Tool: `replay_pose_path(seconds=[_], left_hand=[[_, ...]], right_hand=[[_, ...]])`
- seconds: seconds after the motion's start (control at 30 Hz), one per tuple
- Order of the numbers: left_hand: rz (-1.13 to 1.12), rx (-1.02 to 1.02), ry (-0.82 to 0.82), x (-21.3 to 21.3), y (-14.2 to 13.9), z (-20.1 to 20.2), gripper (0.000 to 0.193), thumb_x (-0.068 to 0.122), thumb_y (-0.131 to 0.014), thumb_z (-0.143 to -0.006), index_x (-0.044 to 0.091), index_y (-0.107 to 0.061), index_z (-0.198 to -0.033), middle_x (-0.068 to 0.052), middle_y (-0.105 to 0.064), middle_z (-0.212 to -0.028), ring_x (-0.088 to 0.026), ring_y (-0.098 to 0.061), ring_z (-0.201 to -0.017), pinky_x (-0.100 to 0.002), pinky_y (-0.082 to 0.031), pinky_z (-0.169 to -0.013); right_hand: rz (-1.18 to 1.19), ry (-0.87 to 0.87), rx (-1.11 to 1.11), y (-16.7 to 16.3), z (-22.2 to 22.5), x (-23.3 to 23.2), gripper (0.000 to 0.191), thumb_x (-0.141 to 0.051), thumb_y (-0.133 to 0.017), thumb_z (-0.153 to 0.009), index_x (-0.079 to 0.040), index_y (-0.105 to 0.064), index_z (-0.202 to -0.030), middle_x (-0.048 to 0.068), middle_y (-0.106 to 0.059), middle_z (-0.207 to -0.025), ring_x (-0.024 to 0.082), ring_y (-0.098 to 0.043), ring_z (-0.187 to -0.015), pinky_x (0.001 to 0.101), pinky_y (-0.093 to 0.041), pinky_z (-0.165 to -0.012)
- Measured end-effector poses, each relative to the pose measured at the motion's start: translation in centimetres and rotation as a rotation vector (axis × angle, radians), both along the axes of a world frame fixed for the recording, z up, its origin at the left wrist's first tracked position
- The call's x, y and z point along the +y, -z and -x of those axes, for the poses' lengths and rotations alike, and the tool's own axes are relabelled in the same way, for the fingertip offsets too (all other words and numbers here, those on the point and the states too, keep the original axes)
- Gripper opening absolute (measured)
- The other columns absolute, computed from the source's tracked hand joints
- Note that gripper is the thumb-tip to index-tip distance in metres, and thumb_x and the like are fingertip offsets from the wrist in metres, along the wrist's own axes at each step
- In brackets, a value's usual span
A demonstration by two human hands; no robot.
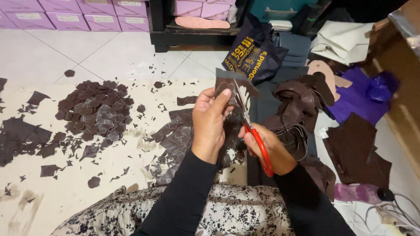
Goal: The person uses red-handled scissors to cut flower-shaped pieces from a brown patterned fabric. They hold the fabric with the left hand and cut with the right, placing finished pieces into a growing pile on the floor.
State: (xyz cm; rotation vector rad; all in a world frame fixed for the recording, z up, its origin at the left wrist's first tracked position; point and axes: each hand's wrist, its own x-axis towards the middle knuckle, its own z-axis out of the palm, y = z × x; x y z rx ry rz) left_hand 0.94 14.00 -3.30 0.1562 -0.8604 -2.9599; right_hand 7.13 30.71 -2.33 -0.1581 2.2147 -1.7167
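My left hand pinches a dark brown sheet of material with flower outlines drawn on it, held up in front of me. My right hand grips red-handled scissors, whose blades run up into the sheet. Below my hands lie more marked brown sheets on a cream mat. A heap of cut flower-shaped pieces rests on the mat to the left.
Brown offcuts litter the mat. To the right lie a bundle of brown material, a brown sheet, purple fabric and a dark printed bag. Lilac boxes line the far wall. Cables lie at bottom right.
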Motion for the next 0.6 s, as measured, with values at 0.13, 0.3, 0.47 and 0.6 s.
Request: replay_pose_path(seconds=[0.13, 0.3, 0.47, 0.6], left_hand=[[-0.026, 0.068, -0.028, 0.6, 0.0, -0.4, 0.021, 0.007, -0.074, -0.093, 0.003, -0.06, -0.108, -0.005, -0.073, -0.096, -0.009, -0.067, -0.079, -0.023, -0.053, -0.07], [0.003, 0.04, -0.069, 1.0, -0.1, -0.7, 0.019, 0.005, -0.073, -0.093, 0.002, -0.061, -0.107, -0.006, -0.073, -0.097, -0.009, -0.068, -0.082, -0.024, -0.055, -0.071], [0.0, 0.051, -0.091, 1.2, -0.1, -0.8, 0.018, 0.004, -0.072, -0.093, 0.002, -0.06, -0.106, -0.007, -0.073, -0.096, -0.01, -0.068, -0.08, -0.024, -0.055, -0.072], [-0.002, 0.038, -0.102, 1.3, -0.3, -1.0, 0.019, 0.004, -0.073, -0.093, 0.001, -0.06, -0.107, -0.007, -0.072, -0.095, -0.009, -0.066, -0.076, -0.023, -0.054, -0.07]], right_hand=[[-0.01, -0.001, 0.047, -0.2, 0.0, -0.5, 0.022, -0.03, -0.054, -0.102, -0.008, -0.058, -0.106, -0.005, -0.049, -0.072, 0.005, -0.045, -0.062, 0.0225, -0.038, -0.056], [-0.034, 0.001, 0.033, -0.1, 0.2, -0.7, 0.022, -0.03, -0.056, -0.101, -0.009, -0.057, -0.102, -0.005, -0.045, -0.068, 0.005, -0.041, -0.059, 0.0223, -0.035, -0.052], [0.013, -0.008, 0.047, 0.5, 0.3, -0.7, 0.036, -0.043, -0.054, -0.102, -0.008, -0.057, -0.096, -0.005, -0.046, -0.068, 0.005, -0.042, -0.056, 0.0222, -0.036, -0.05], [0.004, 0.001, 0.069, 0.8, 0.1, -0.8, 0.046, -0.054, -0.053, -0.099, -0.008, -0.057, -0.095, -0.006, -0.048, -0.072, 0.005, -0.046, -0.057, 0.0223, -0.039, -0.05]])
